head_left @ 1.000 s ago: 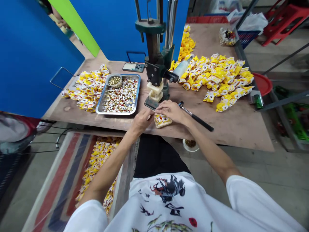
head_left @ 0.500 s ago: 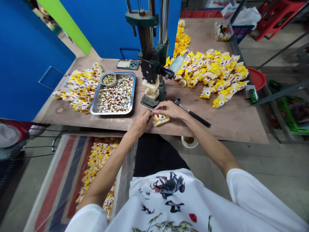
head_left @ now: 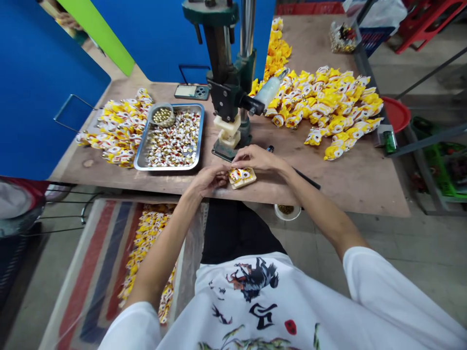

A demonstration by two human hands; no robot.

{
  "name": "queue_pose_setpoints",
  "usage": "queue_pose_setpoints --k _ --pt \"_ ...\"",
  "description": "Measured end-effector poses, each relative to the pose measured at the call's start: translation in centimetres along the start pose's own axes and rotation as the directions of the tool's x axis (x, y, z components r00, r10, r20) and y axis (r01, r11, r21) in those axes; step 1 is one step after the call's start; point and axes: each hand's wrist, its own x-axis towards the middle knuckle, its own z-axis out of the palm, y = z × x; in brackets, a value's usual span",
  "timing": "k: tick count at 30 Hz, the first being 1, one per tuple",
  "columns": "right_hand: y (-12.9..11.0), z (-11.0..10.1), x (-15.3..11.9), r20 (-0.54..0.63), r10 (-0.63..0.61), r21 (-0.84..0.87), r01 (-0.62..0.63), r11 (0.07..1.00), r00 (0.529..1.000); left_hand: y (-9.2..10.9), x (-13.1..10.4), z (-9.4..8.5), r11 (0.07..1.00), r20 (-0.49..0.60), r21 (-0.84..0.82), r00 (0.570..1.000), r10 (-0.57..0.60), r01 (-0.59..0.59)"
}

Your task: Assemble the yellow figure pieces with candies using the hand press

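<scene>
At the table's front edge lies a small cream block (head_left: 243,185), with a yellow-and-white animal-face figure (head_left: 241,174) resting in it. My left hand (head_left: 212,178) is at the block's left end, its fingers curled in; whatever they hold is hidden. From above, my right hand (head_left: 255,158) reaches over the block's far side, thumb and fingertips pinched together by the figure's upper left. What sits in that pinch is too small to make out. A hammer (head_left: 307,179) lies behind my right wrist, which covers part of it.
A green hand press (head_left: 228,97) stands just beyond my hands. On its left are a metal tray (head_left: 168,168) of small pieces, a bowl of gold bells (head_left: 162,115) and a pile of figures (head_left: 122,126). More yellow figures (head_left: 324,99) are heaped on the right.
My left hand has drawn a little left, away from my right fingertips. The block is turned slightly and more of the figure shows. My right hand now covers more of the hammer.
</scene>
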Motion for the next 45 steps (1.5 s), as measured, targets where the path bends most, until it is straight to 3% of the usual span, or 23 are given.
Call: queue_pose_setpoints --k 3,6,11,14,17,20,25,27,30,33,36,37,40,41,42,43,45 --pt "-0.2 -0.1 -0.1 -0.007 -0.012 -0.026 0.012 1.000 1.000 0.3 0.3 0.5 0.997 -0.052 -0.039 0.996 -0.068 0.066" --pt "-0.3 0.4 -0.5 -0.048 -0.028 -0.037 0.027 0.999 0.998 0.0 0.5 1.1 0.999 -0.150 -0.035 0.988 -0.046 0.042" --pt "-0.2 1.6 -2.1 -0.217 -0.035 -0.086 0.017 0.996 0.975 -0.3 0.6 1.6 1.000 -0.181 -0.023 0.983 -0.011 0.007" --pt "-0.3 0.9 -4.2 -0.393 -0.019 -0.095 -0.021 0.995 0.920 -0.7 0.5 1.6 0.999 -0.168 -0.052 0.986 0.000 -0.009" --pt "0.1 -0.9 -7.6 -0.572 -0.009 -0.175 -0.111 0.978 0.820 -1.5 0.3 1.7 0.997 -0.187 -0.059 0.981 0.044 -0.056" --pt "2.2 -2.3 -11.4 -0.651 -0.021 -0.321 -0.250 0.913 0.759 -2.5 0.2 2.1 0.989 -0.262 -0.037 0.956 0.130 -0.144" --pt "5.1 -2.0 -14.2 -0.587 0.040 -0.427 -0.351 0.833 0.809 -3.1 0.1 2.5 0.976 -0.280 -0.010 0.937 0.207 -0.218" --pt "4.0 -1.3 -13.9 -0.542 0.070 -0.422 -0.344 0.839 0.837 -3.0 0.1 2.6 0.976 -0.272 -0.023 0.941 0.203 -0.217" --pt "-0.2 -0.1 -12.6 -0.531 0.024 -0.386 -0.268 0.883 0.847 -2.8 0.1 2.5 0.977 -0.260 -0.039 0.946 0.194 -0.211" --pt "-4.1 1.4 -11.4 -0.595 -0.133 -0.412 -0.159 0.897 0.793 -2.7 0.1 2.5 0.976 -0.252 -0.042 0.948 0.195 -0.213" --pt "-4.6 2.9 -10.6 -0.666 -0.225 -0.439 -0.129 0.889 0.711 -2.8 0.0 2.5 0.974 -0.247 -0.033 0.946 0.210 -0.225" --pt "-4.1 3.3 -10.4 -0.651 -0.231 -0.444 -0.115 0.889 0.723 -2.9 0.0 2.5 0.973 -0.245 -0.027 0.946 0.214 -0.228" --pt "-2.3 3.7 -10.1 -0.416 -0.182 -0.477 -0.044 0.878 0.891 -3.1 0.0 2.6 0.972 -0.249 -0.017 0.942 0.223 -0.235" --pt "-1.9 3.5 -10.0 -0.370 -0.163 -0.484 -0.040 0.874 0.914 -3.2 0.0 2.6 0.970 -0.256 -0.018 0.939 0.230 -0.242" --pt "-1.8 3.2 -10.0 -0.393 -0.159 -0.481 -0.056 0.875 0.906 -3.3 0.1 2.6 0.967 -0.263 -0.021 0.935 0.238 -0.252" --pt "-1.8 2.8 -9.9 -0.481 -0.176 -0.465 -0.081 0.882 0.859 -3.4 0.1 2.5 0.964 -0.269 -0.023 0.931 0.249 -0.264" --pt "-1.8 1.8 -10.1 -0.663 -0.222 -0.414 -0.104 0.904 0.715 -3.7 0.0 2.2 0.959 -0.261 -0.014 0.926 0.271 -0.284"
